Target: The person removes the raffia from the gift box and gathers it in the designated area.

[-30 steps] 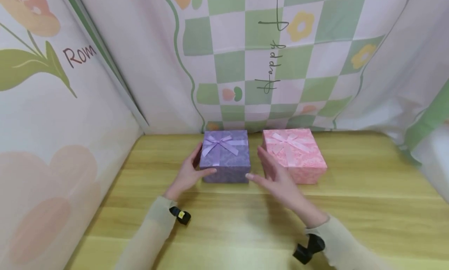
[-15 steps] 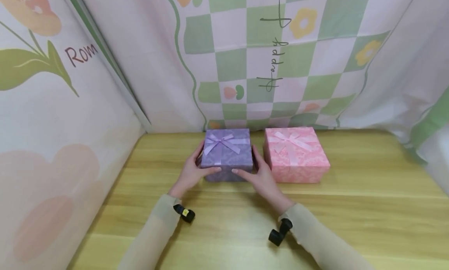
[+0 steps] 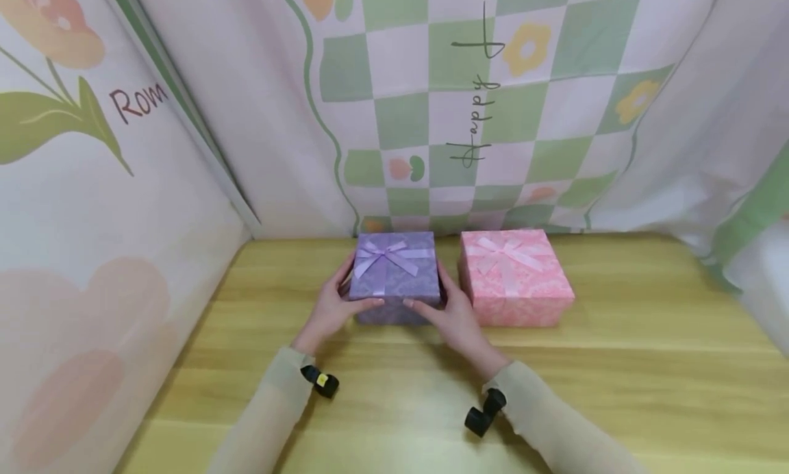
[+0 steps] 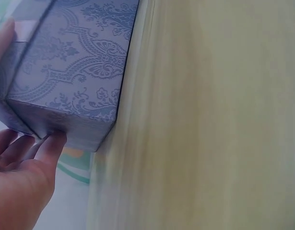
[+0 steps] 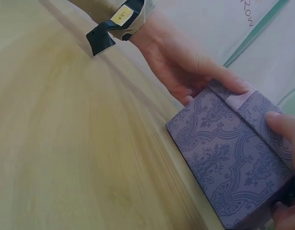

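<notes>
A purple gift box (image 3: pixel 401 282) with a lilac ribbon bow on its lid stands at the back of the wooden table. My left hand (image 3: pixel 328 311) grips its left side, thumb across the front face near the lid's edge. On the opposite side my right hand (image 3: pixel 459 321) holds the box the same way, its thumb also on the front. In the left wrist view, left fingertips (image 4: pixel 53 143) touch the side of the patterned box (image 4: pixel 75 62). The right wrist view shows both thumbs on the front of the box (image 5: pixel 219 153). The lid is on.
A pink gift box (image 3: pixel 518 279) with a pink bow stands just right of my right hand. Behind both boxes hangs a green-and-white checked curtain (image 3: pixel 453 118). A floral cloth wall (image 3: pixel 123 220) borders the wooden table (image 3: pixel 647 364) on the left.
My right hand has moved left from beside the pink box onto the purple box's right side. My left hand stays at the purple box's left side.
</notes>
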Tool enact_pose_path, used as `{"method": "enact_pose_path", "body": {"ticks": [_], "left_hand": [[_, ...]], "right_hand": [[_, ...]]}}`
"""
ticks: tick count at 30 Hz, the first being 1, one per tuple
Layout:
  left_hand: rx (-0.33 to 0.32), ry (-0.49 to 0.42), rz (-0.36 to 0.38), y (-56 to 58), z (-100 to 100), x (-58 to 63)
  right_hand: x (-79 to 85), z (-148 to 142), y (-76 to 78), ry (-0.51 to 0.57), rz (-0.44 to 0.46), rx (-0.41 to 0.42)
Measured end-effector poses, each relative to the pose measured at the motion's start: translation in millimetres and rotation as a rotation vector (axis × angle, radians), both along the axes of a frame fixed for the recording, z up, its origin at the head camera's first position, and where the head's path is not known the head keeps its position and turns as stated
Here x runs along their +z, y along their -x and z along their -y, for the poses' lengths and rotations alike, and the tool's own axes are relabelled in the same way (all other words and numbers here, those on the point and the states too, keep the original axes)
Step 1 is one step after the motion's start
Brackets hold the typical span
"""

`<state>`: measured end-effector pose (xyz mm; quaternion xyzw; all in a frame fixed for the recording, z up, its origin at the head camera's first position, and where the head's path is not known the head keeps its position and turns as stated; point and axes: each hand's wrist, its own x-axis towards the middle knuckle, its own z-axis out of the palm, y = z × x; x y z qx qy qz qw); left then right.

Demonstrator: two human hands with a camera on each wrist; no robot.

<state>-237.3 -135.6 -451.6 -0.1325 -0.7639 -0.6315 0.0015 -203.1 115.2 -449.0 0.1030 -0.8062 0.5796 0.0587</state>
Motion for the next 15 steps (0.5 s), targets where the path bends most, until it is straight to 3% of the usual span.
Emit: {"method": "enact_pose_path", "body": {"ticks": [8, 15], "left_hand": [[-0.007, 0.005, -0.027, -0.4, -0.9, -7.2], [0.018, 0.008, -0.044, 0.7, 2.7, -3.8]], "right_hand": [[-3.7, -2.6, -1.9, 0.034, 0.018, 0.000], [-0.2, 0.7, 2.5, 0.065, -0.007, 0.026]]}}
